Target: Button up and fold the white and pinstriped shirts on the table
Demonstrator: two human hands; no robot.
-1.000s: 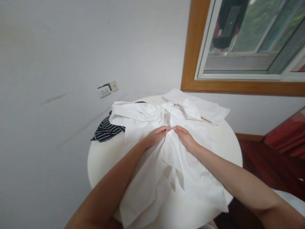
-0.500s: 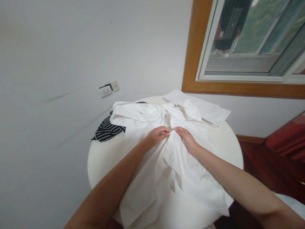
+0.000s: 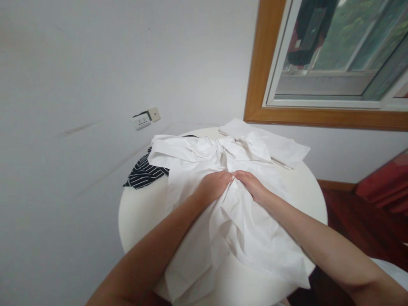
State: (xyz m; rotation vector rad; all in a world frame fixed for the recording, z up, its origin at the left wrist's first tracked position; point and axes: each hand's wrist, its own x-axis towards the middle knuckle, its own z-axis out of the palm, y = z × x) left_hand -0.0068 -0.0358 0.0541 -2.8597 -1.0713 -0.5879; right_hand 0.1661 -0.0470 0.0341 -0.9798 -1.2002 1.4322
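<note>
A white shirt [image 3: 255, 225] lies spread over a round white table [image 3: 137, 216], its lower part creased and draped toward me. My left hand [image 3: 215, 185] pinches the shirt's front edge near the middle, fingers closed. Right beside it, my right hand [image 3: 251, 183] grips the same fold, and the fingertips of both hands meet there. Whatever lies between the fingertips is too small to make out. Above the hands, the shirt's upper part is bunched, with white cloth reaching out to both sides.
Black-and-white striped cloth [image 3: 145, 174] sticks out from under the shirt at the left. Folded white cloth [image 3: 277, 144] lies at the table's back right. A wall socket [image 3: 141, 121] is behind the table, and a wood-framed window [image 3: 318, 114] stands at the right.
My left hand has shifted right and its fingers have closed in against the right fingertips. The gap between the hands is gone, and the cloth below them has bunched slightly.
</note>
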